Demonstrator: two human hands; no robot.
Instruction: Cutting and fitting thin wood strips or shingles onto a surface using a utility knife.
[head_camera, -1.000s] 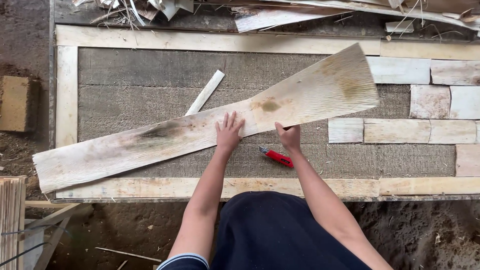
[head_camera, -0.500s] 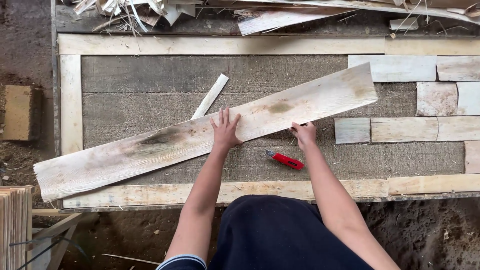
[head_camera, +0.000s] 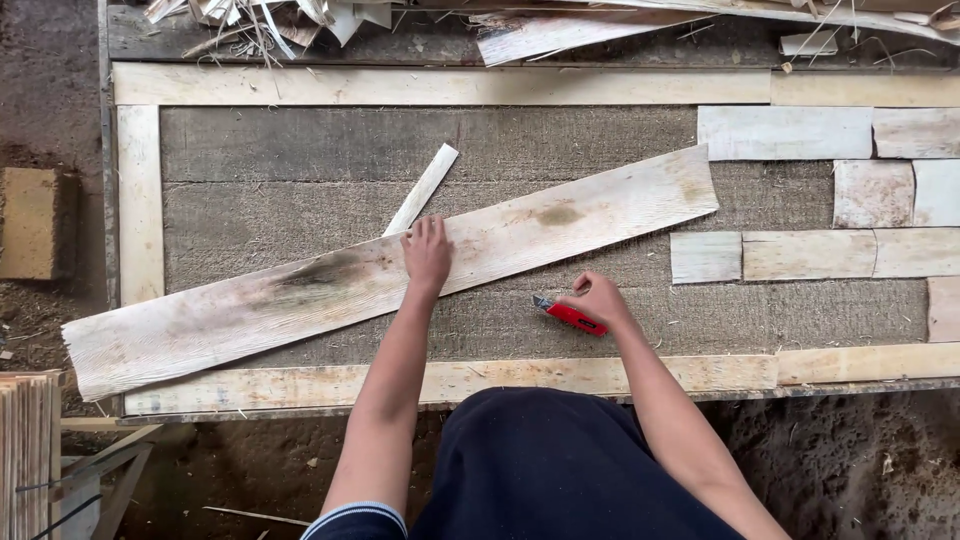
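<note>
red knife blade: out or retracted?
Out. A short dark blade tip shows past the front end of the red utility knife, which the right hand grips.

- Soft, even daylight; bright enough throughout, with no one clear source.
- Shadows are faint: a thin one under the plank (head_camera: 400, 265) and the left hand (head_camera: 427, 252).
- No glare; pale wood looks slightly washed out.
- Focus is sharp across the middle.
- The corners show little bending or darkening.
- The right hand (head_camera: 597, 300) is slightly soft.
</note>
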